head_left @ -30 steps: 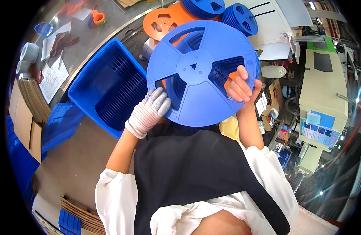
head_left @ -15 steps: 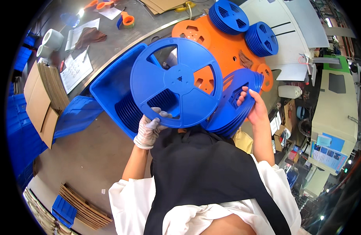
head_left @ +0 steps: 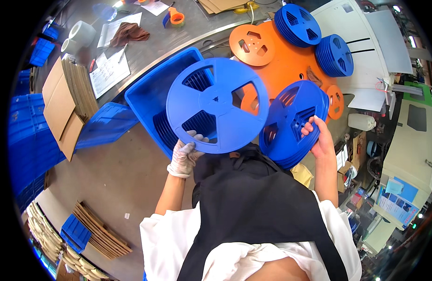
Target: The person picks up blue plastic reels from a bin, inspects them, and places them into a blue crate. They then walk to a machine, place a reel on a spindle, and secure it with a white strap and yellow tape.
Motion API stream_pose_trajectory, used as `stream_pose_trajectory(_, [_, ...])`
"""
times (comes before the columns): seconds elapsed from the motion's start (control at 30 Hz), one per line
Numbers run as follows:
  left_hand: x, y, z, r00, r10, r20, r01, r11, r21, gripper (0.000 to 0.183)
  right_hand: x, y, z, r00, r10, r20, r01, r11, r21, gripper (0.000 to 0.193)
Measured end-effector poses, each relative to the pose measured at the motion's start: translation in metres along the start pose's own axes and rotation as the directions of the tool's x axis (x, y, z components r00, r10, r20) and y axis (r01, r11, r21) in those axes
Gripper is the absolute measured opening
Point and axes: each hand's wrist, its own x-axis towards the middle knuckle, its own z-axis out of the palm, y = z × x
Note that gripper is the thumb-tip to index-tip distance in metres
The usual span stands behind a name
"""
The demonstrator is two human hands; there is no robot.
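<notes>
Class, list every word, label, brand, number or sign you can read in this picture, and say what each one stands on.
None can be quoted.
White sheet on the metal table: marks too small to read.
Notice on the pale machine: print too small and blurred to read.
Blue reel in the left hand and reel stack in the right hand: no readable text.
</notes>
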Motion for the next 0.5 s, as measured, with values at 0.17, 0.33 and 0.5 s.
stream_pose_trajectory(0.17, [0.020, 0.002, -0.035, 0.934, 0.148, -0.326, -0.042, 0.949, 0.311, 0.037, -0.002, 0.002, -0.005, 0.998, -0.034, -0.055, 0.032, 0.999, -0.030, 0.020])
stream_pose_trajectory(0.33, [0.087, 0.000, -0.078, 0.795, 0.270, -0.544, 0.134, 0.795, 0.591, 0.037, -0.002, 0.009, -0.017, 0.996, -0.040, -0.074, 0.036, 0.998, -0.057, 0.021])
stream_pose_trajectory(0.5, [0.153, -0.003, -0.101, 0.796, 0.342, -0.500, 0.074, 0.765, 0.640, 0.041, -0.004, 0.014, -0.033, 0.992, -0.049, -0.119, 0.034, 0.991, -0.126, 0.025])
